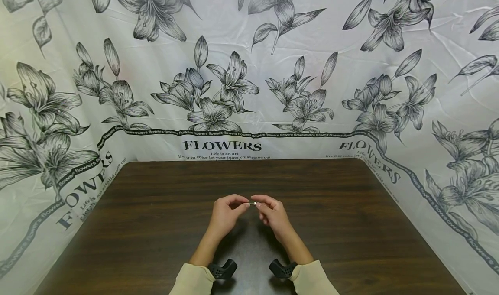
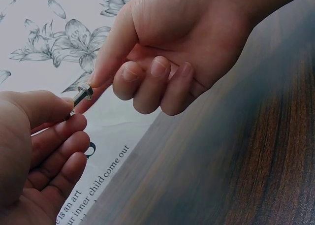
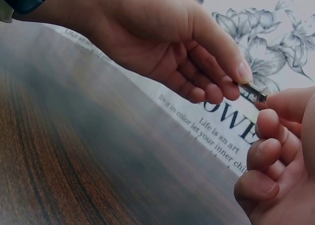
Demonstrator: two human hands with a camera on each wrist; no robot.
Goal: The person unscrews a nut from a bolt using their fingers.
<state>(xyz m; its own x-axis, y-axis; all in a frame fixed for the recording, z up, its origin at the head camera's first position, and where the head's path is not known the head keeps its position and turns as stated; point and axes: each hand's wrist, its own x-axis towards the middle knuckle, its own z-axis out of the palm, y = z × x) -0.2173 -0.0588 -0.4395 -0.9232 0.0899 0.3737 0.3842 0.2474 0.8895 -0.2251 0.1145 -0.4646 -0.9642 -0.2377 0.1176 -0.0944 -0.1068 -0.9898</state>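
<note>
Between the two hands, above the table, is a small silver flange bolt (image 1: 252, 204) with a threaded shank and a hex head. The left hand (image 1: 225, 215) pinches the shank end between thumb and index finger. At the head end, the right hand (image 1: 276, 217) holds the bolt with thumb and index finger, its other fingers curled in. In the left wrist view the bolt (image 2: 82, 94) slants, its head up toward the right hand (image 2: 182, 48). The right wrist view shows the bolt (image 3: 253, 91) too; the left fingertips hide its tip.
Both hands are over a dark brown wood-grain table (image 1: 156, 191). A white cloth with grey flower prints and lettering (image 1: 222, 146) stands around its back and sides. Each wrist wears a black camera mount (image 1: 224, 270), just ahead of a pale yellow sleeve (image 1: 192, 280).
</note>
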